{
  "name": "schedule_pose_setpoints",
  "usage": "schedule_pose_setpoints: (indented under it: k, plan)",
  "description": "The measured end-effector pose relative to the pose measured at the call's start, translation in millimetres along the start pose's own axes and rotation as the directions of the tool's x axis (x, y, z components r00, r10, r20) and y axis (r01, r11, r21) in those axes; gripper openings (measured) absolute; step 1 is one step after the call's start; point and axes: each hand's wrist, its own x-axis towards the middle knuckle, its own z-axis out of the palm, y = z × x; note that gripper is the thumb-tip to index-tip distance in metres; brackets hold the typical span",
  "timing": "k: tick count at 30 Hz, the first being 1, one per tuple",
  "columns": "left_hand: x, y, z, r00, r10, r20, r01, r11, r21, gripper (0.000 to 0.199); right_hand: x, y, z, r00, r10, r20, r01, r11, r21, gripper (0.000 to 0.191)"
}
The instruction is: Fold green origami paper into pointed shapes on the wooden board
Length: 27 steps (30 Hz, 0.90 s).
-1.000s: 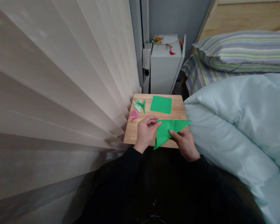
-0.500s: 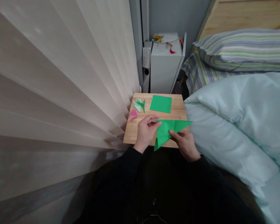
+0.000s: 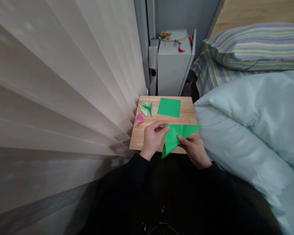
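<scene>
Left grip (image 3: 155,137) and right grip (image 3: 195,149) are pinching folded green paper (image 3: 176,134), apparently steadying its creases above the bench (image 3: 136,140).

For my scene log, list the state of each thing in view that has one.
Held green paper: folded, creased
Left hand: pinching held green paper
Right hand: pinching held green paper
Green square: lying flat
Pink paper: folded
Curtain: hanging in pleats
Duvet: rumpled

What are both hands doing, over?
Left hand and right hand gripping folded green paper. Flat green paper square beyond. Nothing visibly blocking.
</scene>
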Motion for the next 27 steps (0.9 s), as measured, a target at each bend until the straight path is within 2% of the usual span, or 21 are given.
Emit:
schedule_pose_setpoints:
  k: [17,27]
  plan:
    - [-1.8,-1.7,-2.1,1.0,-0.014,0.02,0.013,1.0,0.017,0.015,-0.7,-2.4,-1.7,0.998,0.06,0.037,-0.06,0.998,0.001,0.04]
    - [-1.9,-3.7,-2.7,0.999,-0.026,0.04,0.025,0.999,0.031,0.018,0.0,-3.4,-4.3,0.998,0.058,-0.007,-0.058,0.998,0.029,0.04]
